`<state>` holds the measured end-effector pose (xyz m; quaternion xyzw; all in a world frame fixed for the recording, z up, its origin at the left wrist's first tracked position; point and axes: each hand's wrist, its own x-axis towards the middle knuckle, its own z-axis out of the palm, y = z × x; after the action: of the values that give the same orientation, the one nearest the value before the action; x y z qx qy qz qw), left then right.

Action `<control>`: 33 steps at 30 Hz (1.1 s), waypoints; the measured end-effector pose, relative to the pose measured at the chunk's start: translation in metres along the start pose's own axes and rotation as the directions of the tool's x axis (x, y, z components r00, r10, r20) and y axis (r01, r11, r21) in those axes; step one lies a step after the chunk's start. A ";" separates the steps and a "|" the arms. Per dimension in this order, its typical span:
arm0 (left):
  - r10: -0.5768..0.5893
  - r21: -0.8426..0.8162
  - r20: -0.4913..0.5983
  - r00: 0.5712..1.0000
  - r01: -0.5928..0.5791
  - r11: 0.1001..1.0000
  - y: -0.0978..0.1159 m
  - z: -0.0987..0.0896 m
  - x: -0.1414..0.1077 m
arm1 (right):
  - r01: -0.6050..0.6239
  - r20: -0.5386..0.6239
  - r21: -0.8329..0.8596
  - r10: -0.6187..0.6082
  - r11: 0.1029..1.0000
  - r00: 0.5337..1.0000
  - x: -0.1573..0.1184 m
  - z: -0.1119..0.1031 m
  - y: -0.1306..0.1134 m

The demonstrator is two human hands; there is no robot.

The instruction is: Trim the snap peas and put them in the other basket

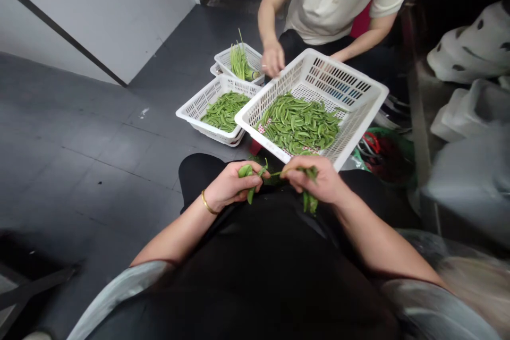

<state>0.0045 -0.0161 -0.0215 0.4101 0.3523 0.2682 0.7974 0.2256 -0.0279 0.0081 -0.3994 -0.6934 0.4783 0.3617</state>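
Observation:
In the head view, my left hand [228,186] is closed around a few green pea pods [250,195], with a gold bracelet [207,203] at its wrist. My right hand [321,176] also grips green pea pods [309,203], which hang below its fingers. A thin green stem [275,173] stretches between the two hands. Just beyond them stands a large white slotted basket [346,70], tilted, with a heap of pea pods [300,123] inside. Both hands are in front of its near edge, above my dark-clothed lap.
Left of the large basket, a smaller white basket [195,121] holds more pods. Behind it, another basket [223,58] carries long green stalks [240,61]. Opposite me sits a co-worker in a cream shirt [319,5], one hand [273,58] at the large basket's edge. Pale containers [470,164] stand right.

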 end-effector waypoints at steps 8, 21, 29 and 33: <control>-0.071 0.018 0.025 0.997 0.071 0.997 0.009 -0.003 -0.003 | 0.166 -0.073 -0.597 -0.259 0.785 0.963 -0.003 0.000 0.006; 0.551 0.591 -0.178 0.815 -0.359 0.722 0.015 0.014 -0.010 | -0.114 -0.129 0.160 0.135 0.981 0.983 0.008 0.037 0.013; 0.396 -0.080 -0.606 0.690 -0.548 0.833 0.044 -0.032 -0.001 | -0.315 0.040 0.132 0.312 0.940 0.949 0.009 0.018 0.019; 0.271 -0.222 -0.419 0.867 -0.387 0.895 0.049 -0.031 -0.007 | -0.359 0.129 0.056 0.350 0.932 0.928 0.013 0.017 0.021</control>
<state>-0.0308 0.0188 0.0088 0.2801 0.3782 0.5255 0.7088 0.2097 -0.0182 -0.0150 -0.4747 -0.6104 0.5853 0.2437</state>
